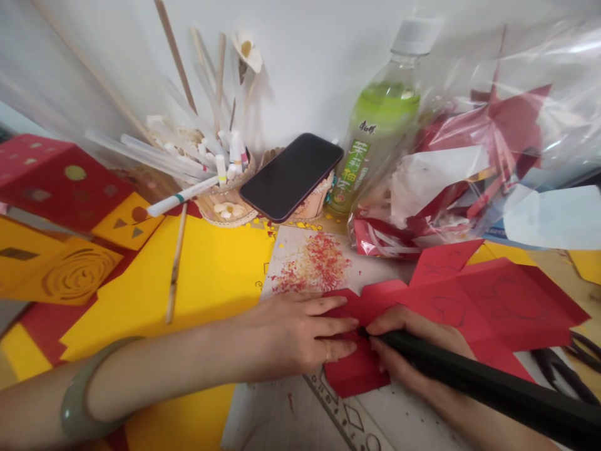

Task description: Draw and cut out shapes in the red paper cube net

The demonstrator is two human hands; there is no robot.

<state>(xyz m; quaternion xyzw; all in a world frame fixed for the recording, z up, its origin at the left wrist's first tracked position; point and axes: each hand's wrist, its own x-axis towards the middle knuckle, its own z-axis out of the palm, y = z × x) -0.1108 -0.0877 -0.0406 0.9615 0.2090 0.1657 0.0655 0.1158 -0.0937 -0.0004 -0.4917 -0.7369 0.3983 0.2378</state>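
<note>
Red card (474, 307), cut with flaps and marked with drawn outlines, is spread on the worktop from the centre of the view out to 3 o'clock, the wall being taken as 12. Its nearer part is pressed by the left hand (298, 326), which is laid palm down with fingers loosely spread; nothing is seen to be grasped by that grip. By the right hand (429, 327), at 4 o'clock, a thick black pen-like tool (469, 373) is held, the grip being closed around it by thumb and fingers; its tip is directed at the card just beside the left fingertips. A ruler (344, 413) with cut-out shapes is partly covered by the card at 6 o'clock. Red and yellow crumbs (322, 263) are scattered at 12 o'clock, just beyond the hands. Yellow card (220, 269) is spread at 9 o'clock, and a thin stick (176, 275) is laid across it. Beyond the crumbs, a phone (293, 178) is propped at 12 o'clock, a bottle (375, 144) is stood at 1 o'clock, and a clear bag (493, 131) is filled with scraps at 2 o'clock.
</note>
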